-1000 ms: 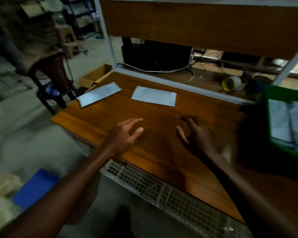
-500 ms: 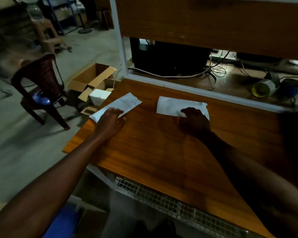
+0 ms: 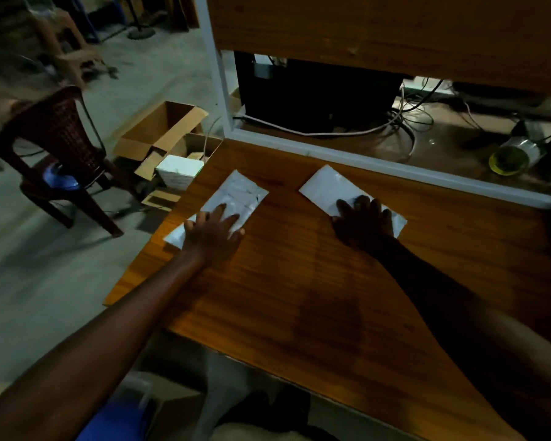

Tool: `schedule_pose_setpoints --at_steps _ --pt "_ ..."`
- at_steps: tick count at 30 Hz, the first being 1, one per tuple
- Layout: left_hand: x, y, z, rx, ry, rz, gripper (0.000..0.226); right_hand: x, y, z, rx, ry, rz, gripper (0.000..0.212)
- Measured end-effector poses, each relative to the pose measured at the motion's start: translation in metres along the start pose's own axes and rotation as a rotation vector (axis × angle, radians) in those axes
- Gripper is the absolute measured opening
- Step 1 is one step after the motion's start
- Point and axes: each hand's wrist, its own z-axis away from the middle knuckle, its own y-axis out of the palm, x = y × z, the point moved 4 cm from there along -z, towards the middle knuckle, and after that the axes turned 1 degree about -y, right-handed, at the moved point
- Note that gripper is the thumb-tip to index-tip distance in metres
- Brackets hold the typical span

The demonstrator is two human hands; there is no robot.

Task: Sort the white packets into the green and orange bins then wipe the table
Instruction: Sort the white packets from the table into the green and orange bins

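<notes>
Left hand (image 3: 213, 232) lies flat, fingers spread, on the near end of the crinkled white plastic packet (image 3: 233, 202) at the wooden table's (image 3: 299, 297) left edge; right hand (image 3: 365, 222) presses flat on the smooth white packet (image 3: 326, 186) near the back rail. Neither grips yet: slide each toward you, then pinch an edge and lift. Count: two packets, two hands, bins out of view

A single head-worn wide-angle camera looks forward and steeply down, close over the table (image 3: 299, 297), its left edge and the floor (image 3: 45, 275) beyond.
</notes>
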Motion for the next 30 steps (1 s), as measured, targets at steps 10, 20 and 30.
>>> schedule_pose_setpoints --at_steps 10,20,30 --pt "0.001 -0.012 -0.008 -0.029 0.118 0.134 0.068 0.007 -0.01 0.023 -0.011 0.112 -0.114 0.063" --pt "0.019 0.032 -0.015 -0.034 0.155 0.18 0.063 0.008 0.025 0.046 -0.035 0.228 -0.205 0.061" --pt "-0.05 0.01 0.004 -0.262 0.239 0.238 0.059 -0.014 0.003 0.11 -0.308 0.272 -0.294 0.071"
